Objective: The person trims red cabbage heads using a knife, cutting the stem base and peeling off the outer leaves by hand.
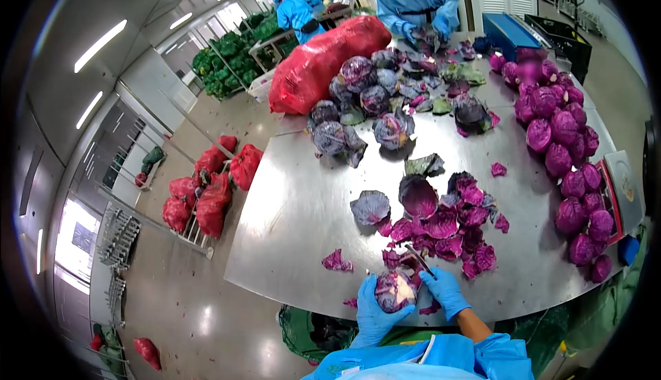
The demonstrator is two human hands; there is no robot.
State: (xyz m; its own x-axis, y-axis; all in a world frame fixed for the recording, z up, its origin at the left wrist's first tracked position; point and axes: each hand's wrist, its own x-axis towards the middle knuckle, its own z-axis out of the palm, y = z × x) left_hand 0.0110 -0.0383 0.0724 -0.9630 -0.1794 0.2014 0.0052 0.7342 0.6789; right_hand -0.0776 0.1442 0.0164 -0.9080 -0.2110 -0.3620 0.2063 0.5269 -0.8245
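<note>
Close to the table's near edge, my left hand (374,312), in a blue glove, cups a red cabbage (394,296) whose pale cut stem side faces up. My right hand (446,292), gloved too, is closed around a knife (419,259), its blade pointing up and left just beyond the cabbage. Beyond both hands lies a heap of loose purple cabbage leaves (442,226). A single dull leaf (370,207) rests left of the heap, and a small torn leaf piece (337,261) lies nearer my left hand.
Untrimmed cabbages (331,138) sit at the back of the steel table (289,222), beside a full red mesh sack (323,63). Several peeled cabbages (564,129) line the right edge, near a scale (623,191). A co-worker (416,1) stands across; a green bag (296,332) hangs below.
</note>
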